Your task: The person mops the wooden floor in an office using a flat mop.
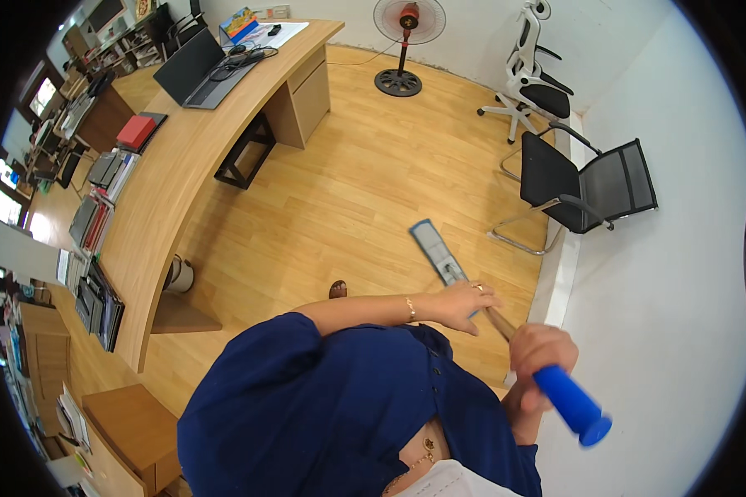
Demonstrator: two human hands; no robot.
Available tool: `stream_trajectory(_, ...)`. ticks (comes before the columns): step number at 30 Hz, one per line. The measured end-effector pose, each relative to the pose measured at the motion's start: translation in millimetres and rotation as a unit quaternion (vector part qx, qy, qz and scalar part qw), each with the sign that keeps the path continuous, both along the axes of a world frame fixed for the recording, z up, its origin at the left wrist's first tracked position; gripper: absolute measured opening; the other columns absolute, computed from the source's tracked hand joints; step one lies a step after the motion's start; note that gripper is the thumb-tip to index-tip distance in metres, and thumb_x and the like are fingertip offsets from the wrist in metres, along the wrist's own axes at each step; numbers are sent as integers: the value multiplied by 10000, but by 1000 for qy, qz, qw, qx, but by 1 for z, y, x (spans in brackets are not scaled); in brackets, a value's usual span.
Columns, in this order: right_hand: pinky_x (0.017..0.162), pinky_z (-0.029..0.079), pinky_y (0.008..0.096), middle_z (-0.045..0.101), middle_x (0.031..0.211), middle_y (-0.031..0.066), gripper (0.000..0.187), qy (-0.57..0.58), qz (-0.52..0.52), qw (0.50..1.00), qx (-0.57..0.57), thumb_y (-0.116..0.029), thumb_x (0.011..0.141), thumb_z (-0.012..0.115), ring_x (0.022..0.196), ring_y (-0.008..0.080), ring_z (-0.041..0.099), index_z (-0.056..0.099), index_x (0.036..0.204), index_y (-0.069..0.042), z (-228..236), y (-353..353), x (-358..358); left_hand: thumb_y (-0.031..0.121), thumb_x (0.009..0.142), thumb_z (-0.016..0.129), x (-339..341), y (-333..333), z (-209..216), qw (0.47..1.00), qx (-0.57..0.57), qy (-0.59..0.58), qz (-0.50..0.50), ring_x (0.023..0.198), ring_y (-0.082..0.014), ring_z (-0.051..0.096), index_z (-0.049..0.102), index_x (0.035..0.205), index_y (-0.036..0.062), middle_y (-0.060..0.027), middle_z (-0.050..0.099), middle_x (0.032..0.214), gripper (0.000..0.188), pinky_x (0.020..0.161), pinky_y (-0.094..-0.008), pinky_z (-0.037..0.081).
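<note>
A flat mop point(436, 248) with a grey, blue-edged head reaches down to the wooden floor. Its pole slants up toward me on the right and ends in a blue grip. My right hand point(542, 352) is wrapped round the pole just beside that blue grip. Lower on the pole, nearer the mop head, my left hand point(457, 305) lies over it; the pole passes between fingers and thumb, which look loosely closed. Part of the pole is hidden under the left hand.
A long wooden desk point(167, 190) with a laptop point(203, 70) runs along the left. A standing fan point(403, 50) is at the back. A white office chair point(529, 87) and a black chair point(555, 174) stand by the right wall. A pale bin point(180, 274) sits beside the desk.
</note>
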State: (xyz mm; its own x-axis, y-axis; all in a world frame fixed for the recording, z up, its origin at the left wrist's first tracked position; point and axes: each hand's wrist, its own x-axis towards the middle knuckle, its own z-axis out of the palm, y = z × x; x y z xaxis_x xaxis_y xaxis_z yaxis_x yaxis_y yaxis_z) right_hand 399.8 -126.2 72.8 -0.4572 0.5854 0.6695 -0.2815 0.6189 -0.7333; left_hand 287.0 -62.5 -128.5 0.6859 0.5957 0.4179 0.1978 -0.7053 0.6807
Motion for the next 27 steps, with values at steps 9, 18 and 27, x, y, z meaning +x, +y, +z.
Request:
stream_trajectory(9, 462, 443, 343, 476, 576, 50, 236, 133, -259, 936, 197, -233, 809, 635, 469, 201, 519, 488, 881, -62, 38, -84, 21, 200, 615, 703, 48, -6, -51, 991, -98, 1, -93, 592, -348, 535, 493, 555, 56, -134, 548, 596, 261, 505, -448, 386)
stream_trajectory(18, 420, 449, 345, 462, 596, 72, 272, -166, -330, 902, 224, -166, 836, 620, 517, 234, 544, 433, 998, -54, 62, -122, 53, 288, 666, 675, 50, -18, -49, 969, -145, 151, -132, 620, -353, 565, 575, 560, 92, -134, 588, 613, 244, 528, -449, 424)
stream_trajectory(27, 414, 434, 318, 494, 635, 84, 253, 51, -203, 944, 255, -197, 842, 626, 517, 226, 530, 438, 957, -72, 11, -70, 50, 204, 629, 602, -20, -4, -55, 976, -132, 173, -12, 605, -361, 551, 569, 543, 88, -140, 572, 594, 148, 533, -460, 430)
